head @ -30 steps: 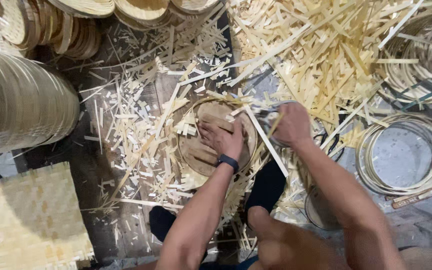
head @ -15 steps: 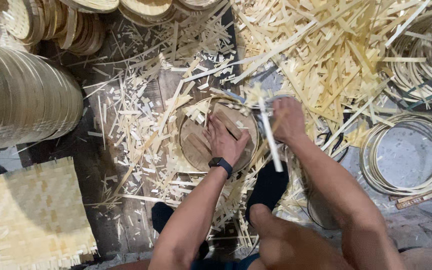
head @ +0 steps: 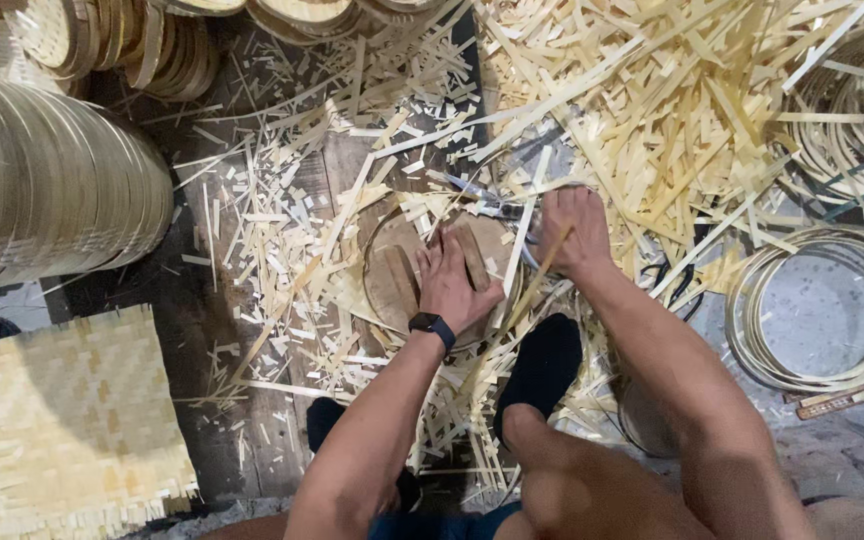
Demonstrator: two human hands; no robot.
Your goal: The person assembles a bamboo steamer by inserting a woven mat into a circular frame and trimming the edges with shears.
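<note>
Looking down past our knee, we see our left hand (head: 457, 285) pressed flat, fingers together, on a round wooden disc (head: 402, 280) lying on the floor among bamboo scraps (head: 282, 250). Just beside it, our right hand (head: 574, 232) has its fingers clamped on a thin bamboo strip (head: 527, 295). Farther off lie a heap of strips (head: 672, 110), hoops (head: 812, 310), a woven mat (head: 52, 420) and stacked round trays (head: 42, 180).

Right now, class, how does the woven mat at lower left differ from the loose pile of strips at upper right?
The woven mat is flat, squarish and tightly interlaced; the pile of strips is loose and lies at all angles. The mat lies apart from both hands; the pile reaches the right hand. Both are pale yellow.
</note>
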